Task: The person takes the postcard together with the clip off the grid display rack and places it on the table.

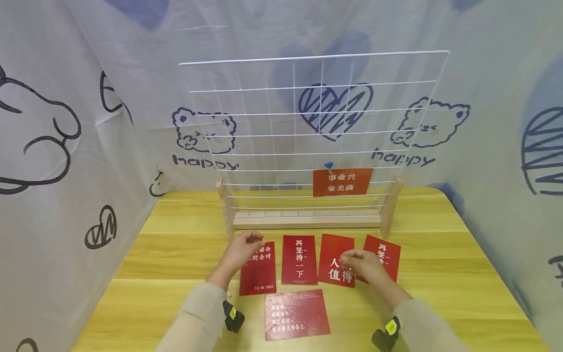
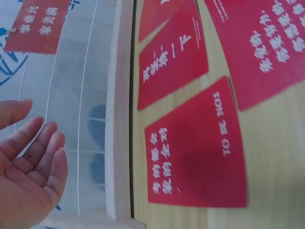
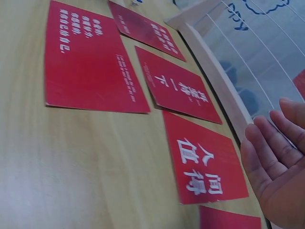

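My left hand (image 1: 239,253) hovers over the top of the leftmost red card (image 1: 258,276), its fingers loosely curved around nothing. Over the two right-hand cards hangs my right hand (image 1: 368,265), also holding nothing; it partly covers the third card (image 1: 332,249) and the tilted rightmost card (image 1: 390,252). Between the hands lies another upright red card (image 1: 299,269). A wider red card (image 1: 296,318) lies in front of that row. Both wrist views show relaxed fingers, the left hand (image 2: 33,171) and the right hand (image 3: 279,162) apart from the cards.
A white wire grid (image 1: 314,57) stands behind the cards on a wooden base (image 1: 308,223). An orange-red card (image 1: 343,189) hangs low on it from a blue heart clip (image 1: 329,165). Printed cloth (image 1: 272,29) surrounds the wood-grain table (image 1: 457,274).
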